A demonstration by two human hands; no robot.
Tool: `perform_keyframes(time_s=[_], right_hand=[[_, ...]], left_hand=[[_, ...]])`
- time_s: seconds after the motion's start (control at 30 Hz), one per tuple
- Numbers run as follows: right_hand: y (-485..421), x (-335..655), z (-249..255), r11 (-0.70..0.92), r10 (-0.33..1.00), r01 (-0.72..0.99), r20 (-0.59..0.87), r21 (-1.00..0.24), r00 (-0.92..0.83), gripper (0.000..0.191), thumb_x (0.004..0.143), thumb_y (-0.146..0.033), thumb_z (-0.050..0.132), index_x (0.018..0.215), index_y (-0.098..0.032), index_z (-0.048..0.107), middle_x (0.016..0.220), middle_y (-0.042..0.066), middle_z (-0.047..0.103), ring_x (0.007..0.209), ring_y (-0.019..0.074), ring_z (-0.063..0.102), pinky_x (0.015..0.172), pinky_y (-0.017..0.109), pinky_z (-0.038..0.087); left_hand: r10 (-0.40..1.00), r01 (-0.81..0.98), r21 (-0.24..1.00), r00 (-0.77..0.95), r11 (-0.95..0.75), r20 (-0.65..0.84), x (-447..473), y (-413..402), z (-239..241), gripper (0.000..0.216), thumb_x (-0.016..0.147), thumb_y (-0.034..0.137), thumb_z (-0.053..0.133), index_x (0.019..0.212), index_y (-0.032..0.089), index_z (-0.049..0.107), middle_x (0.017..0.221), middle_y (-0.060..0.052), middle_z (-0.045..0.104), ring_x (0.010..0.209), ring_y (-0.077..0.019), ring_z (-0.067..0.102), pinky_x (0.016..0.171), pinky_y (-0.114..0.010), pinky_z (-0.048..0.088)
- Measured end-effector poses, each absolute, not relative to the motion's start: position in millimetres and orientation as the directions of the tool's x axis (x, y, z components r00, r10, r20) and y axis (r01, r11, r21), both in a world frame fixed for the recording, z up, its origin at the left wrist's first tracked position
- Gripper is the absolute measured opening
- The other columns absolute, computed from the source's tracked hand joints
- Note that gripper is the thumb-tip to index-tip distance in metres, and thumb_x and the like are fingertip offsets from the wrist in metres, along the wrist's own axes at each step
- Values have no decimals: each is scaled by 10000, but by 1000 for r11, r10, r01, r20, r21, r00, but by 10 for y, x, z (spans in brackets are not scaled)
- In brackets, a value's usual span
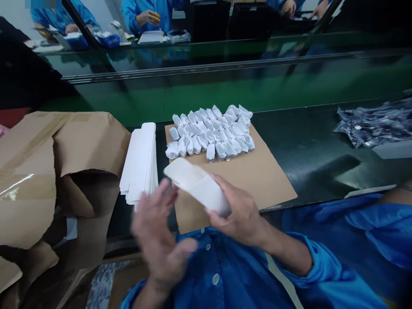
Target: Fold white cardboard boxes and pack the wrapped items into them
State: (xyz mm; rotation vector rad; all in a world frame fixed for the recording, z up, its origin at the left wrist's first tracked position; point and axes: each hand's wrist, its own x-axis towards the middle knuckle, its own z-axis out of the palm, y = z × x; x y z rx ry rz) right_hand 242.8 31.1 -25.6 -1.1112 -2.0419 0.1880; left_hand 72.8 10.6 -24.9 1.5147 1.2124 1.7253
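Observation:
My right hand [240,214] grips a small white carton [196,184], held tilted above a brown cardboard sheet [257,176]. My left hand [157,240] is just left of the carton, fingers spread and blurred by motion, palm toward the box, holding nothing. On the far part of the cardboard sheet lie several small white wrapped packets [210,131] in rows. A stack of flat white carton blanks [140,161] lies to the left of the sheet.
An open brown cardboard box with flaps [58,171] stands at the left. A heap of clear plastic bags [376,124] lies at the right. A green conveyor belt [225,86] runs behind. Other people in blue sleeves [144,15] work on the far side.

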Motion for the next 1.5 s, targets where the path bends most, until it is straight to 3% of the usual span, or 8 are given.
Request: perform_keyframes(time_s=[0.1,0.2,0.37,0.63,0.77,0.9,1.3,1.5], right_hand=[[195,2237,-351,642,732,646,582,-414,-354,695,939,-279,514,1519,-80,186,1234,227,648,1063,311,680,843,424,606],[148,2270,-313,691,723,568,445,-447,-529,774,939,-408,566,1525,-70,189,1321,248,587,1171,338,620,890,457,586],[351,2497,-60,579,801,369,425,-727,-420,596,934,-398,605,1468,-240,391,1224,107,631,993,200,654,835,349,582],[464,2350,-88,507,803,201,374,-838,-463,243,924,-254,596,1127,-167,697,1015,90,637,874,176,625,738,313,551],[453,2448,-87,471,872,133,437,-872,-222,204,943,-254,577,1089,-230,717,1164,82,661,1037,207,647,835,372,567],[631,2450,-47,184,981,-132,190,-974,-39,209,952,-386,572,991,-217,689,963,43,693,752,149,665,646,304,564],[763,2240,-85,-249,930,-367,-115,-896,-349,234,770,-360,775,827,-166,656,803,-5,624,742,110,566,691,243,458],[778,2220,-103,-237,941,-379,-113,-895,-320,277,790,-417,749,758,-170,628,714,-20,578,663,102,514,633,232,435]], left_hand=[[917,233,934,-232,-272,325,970,93,-346,1010,736,624,707,1528,269,191,1455,-180,468,1188,-308,614,919,-430,563],[891,434,884,-312,-175,330,889,214,-314,825,733,528,750,1428,246,405,1363,-128,557,1122,-274,639,914,-374,552],[902,570,775,-130,-271,411,659,328,-256,493,759,394,750,1208,251,603,1189,-56,646,1075,-237,641,892,-339,539],[898,502,751,142,-428,417,702,333,-266,342,764,290,732,1073,239,594,903,1,604,782,-148,619,660,-247,515],[936,549,769,77,-327,343,663,362,-220,273,753,345,753,946,231,597,885,3,595,754,-148,597,630,-245,496],[938,577,745,125,-335,325,690,359,-210,288,753,392,764,922,230,596,873,7,587,722,-140,598,610,-243,483],[901,562,727,79,-393,426,696,323,-449,734,781,444,741,1337,206,327,1060,-78,617,842,-194,693,660,-297,564],[870,601,688,24,-406,492,709,324,-415,425,754,435,758,1012,230,490,916,-4,593,742,-150,648,609,-255,519]])
